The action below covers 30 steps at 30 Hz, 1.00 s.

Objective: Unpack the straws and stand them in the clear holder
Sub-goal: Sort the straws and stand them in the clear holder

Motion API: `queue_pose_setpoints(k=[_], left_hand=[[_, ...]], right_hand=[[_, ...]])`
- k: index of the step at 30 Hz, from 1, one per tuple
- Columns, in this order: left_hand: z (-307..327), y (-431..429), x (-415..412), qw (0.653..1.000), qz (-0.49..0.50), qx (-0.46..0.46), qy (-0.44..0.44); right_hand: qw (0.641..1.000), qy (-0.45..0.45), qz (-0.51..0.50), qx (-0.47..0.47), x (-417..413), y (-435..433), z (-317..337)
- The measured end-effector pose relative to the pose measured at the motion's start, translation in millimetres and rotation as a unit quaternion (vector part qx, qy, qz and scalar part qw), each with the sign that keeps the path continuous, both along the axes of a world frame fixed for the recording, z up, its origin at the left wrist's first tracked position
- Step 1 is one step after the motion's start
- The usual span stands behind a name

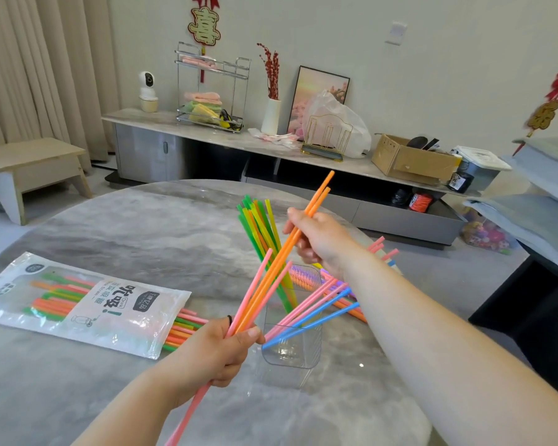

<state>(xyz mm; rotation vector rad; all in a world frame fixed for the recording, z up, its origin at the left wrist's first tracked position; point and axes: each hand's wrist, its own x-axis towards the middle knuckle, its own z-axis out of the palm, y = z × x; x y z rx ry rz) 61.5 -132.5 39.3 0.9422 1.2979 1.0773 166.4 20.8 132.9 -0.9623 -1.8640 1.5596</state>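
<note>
My left hand [221,350] grips a fan of pink, orange and blue straws [306,312] above the table. My right hand [319,241] pinches two orange straws [314,204] from that fan near their upper ends. The clear holder [292,352] stands just right of my left hand, with green and yellow straws [260,225] leaning upright in it. The opened straw bag [84,305] lies flat at the left, with several straws still inside and poking out of its right end. More loose straws [345,302] lie on the table behind my right forearm.
All of this rests on a round grey marble table [142,233]. Beyond it runs a low cabinet [207,146] with a wire rack, a vase, a cardboard box [413,160] and a plastic bag. A wooden stool [29,170] stands far left.
</note>
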Motion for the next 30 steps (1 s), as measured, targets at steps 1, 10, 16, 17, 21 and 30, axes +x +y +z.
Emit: queue_pose_setpoints(k=[1,10,16,17,21,30], left_hand=[[-1,0,-1,1.000,0.003,-0.003,0.011],[4,4,-6,0.996,0.089,0.003,0.017],[7,4,-5,0.991,0.129,0.040,-0.011],[7,4,-6,0.990,0.133,0.046,-0.011],[4,5,-8,0.987,0.152,0.057,-0.010],[-1,7,-8,0.989,0.132,0.058,0.015]], right_hand=[[1.000,0.019,-0.022,0.009,-1,1,3],[0.906,0.013,-0.265,0.330,35,28,62],[0.897,-0.158,-0.152,0.384,17,24,32],[0.900,-0.171,-0.134,0.377,12,23,26],[0.886,-0.297,-0.064,0.350,-1,20,1],[0.900,-0.361,-0.020,0.242,1,20,-21]])
